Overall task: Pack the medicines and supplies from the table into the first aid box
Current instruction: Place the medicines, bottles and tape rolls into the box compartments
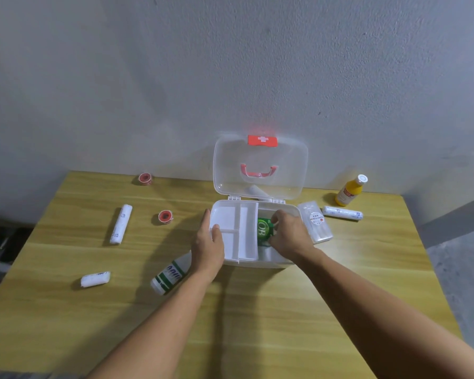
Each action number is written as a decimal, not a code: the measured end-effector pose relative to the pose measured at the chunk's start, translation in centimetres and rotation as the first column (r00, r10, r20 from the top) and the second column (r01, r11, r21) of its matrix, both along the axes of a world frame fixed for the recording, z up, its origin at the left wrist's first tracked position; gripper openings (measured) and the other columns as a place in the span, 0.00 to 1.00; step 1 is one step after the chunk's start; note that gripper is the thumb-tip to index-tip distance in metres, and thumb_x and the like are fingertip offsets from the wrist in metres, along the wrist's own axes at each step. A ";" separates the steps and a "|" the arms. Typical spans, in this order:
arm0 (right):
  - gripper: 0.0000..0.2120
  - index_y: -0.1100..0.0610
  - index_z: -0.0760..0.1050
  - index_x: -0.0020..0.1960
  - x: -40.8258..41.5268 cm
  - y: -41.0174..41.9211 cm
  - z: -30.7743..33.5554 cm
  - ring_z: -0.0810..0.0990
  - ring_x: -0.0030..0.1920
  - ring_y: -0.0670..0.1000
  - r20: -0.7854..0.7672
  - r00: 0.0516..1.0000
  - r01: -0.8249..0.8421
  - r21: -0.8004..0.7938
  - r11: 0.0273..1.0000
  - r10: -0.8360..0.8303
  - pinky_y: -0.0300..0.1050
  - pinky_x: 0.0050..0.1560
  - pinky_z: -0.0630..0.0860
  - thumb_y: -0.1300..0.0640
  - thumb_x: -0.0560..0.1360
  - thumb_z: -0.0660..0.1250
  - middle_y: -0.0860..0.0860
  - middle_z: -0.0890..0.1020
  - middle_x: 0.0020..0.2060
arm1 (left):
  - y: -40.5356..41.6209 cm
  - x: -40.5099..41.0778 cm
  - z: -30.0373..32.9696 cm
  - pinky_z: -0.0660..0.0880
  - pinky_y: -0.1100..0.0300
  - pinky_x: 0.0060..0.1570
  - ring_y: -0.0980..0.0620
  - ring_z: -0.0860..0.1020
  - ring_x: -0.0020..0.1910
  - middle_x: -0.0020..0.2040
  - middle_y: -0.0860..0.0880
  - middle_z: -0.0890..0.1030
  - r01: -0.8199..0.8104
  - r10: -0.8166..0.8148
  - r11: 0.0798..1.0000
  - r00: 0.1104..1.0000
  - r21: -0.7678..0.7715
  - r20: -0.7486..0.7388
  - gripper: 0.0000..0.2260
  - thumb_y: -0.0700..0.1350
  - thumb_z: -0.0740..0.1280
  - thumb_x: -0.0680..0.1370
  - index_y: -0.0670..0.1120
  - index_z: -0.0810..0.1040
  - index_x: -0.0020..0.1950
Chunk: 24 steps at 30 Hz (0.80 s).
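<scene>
The white first aid box (282, 207) stands open at the table's far middle, its clear lid (260, 168) upright with a red handle. A white divided tray (236, 233) fills the box's left half. My left hand (208, 244) grips the box's left front edge, thumb on the tray. My right hand (290, 235) holds a green packet (263, 231) down inside the box's right half. On the table lie two red tape rolls (165, 216) (145, 178), a long bandage roll (121, 224), a short bandage roll (95, 279) and a white bottle with green label (170, 277).
Right of the box lie a clear plastic pack (315, 225), another bandage roll (342, 213) and an upright yellow bottle (349, 191). The wooden table (257, 310) stands against a grey wall. Its right edge drops to a grey floor.
</scene>
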State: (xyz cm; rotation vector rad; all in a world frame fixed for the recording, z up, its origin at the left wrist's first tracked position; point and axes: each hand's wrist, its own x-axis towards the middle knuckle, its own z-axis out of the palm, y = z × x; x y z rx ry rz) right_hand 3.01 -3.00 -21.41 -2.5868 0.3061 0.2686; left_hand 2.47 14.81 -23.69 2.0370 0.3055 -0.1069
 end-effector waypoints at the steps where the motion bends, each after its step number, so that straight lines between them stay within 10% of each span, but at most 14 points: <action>1: 0.17 0.61 0.74 0.56 0.1 0.1 -0.2 0.77 0.52 0.57 -0.008 1.000 0.010 0.035 0.999 -0.010 0.51 0.49 0.79 0.68 0.69 0.69 0.57 0.80 0.51 | 0.0 0.0 0.0 0.64 0.56 0.69 0.47 0.67 0.72 0.74 0.48 0.67 0.000 0.000 1.000 1.000 0.001 -0.001 0.21 0.43 0.55 0.81 0.49 0.61 0.76; 15: 0.20 0.57 0.72 0.60 -0.4 -1.2 0.4 0.77 0.55 0.53 -0.026 1.000 0.015 0.207 0.978 -0.010 0.44 0.50 0.78 0.70 0.71 0.62 0.54 0.77 0.57 | -0.3 0.1 0.3 0.64 0.54 0.68 0.45 0.65 0.72 0.76 0.48 0.64 0.001 -0.001 0.995 1.000 0.098 0.002 0.23 0.44 0.55 0.82 0.48 0.57 0.77; 20: 0.07 0.57 0.78 0.49 -0.7 -4.3 2.4 0.80 0.44 0.57 0.313 0.911 0.210 0.208 0.955 -0.268 0.50 0.45 0.78 0.61 0.73 0.63 0.56 0.83 0.44 | -0.9 0.1 0.4 0.61 0.55 0.70 0.47 0.62 0.74 0.76 0.48 0.62 0.006 -0.023 0.981 0.996 0.195 0.087 0.24 0.44 0.57 0.81 0.46 0.58 0.76; 24: 0.08 0.58 0.78 0.49 -0.7 -8.3 1.5 0.79 0.48 0.61 0.206 0.890 0.387 0.132 0.913 -0.407 0.49 0.47 0.76 0.59 0.72 0.63 0.59 0.83 0.46 | -1.5 0.1 0.0 0.59 0.56 0.72 0.49 0.60 0.76 0.77 0.47 0.61 0.056 -0.102 0.958 0.983 0.282 0.152 0.23 0.42 0.59 0.80 0.42 0.61 0.75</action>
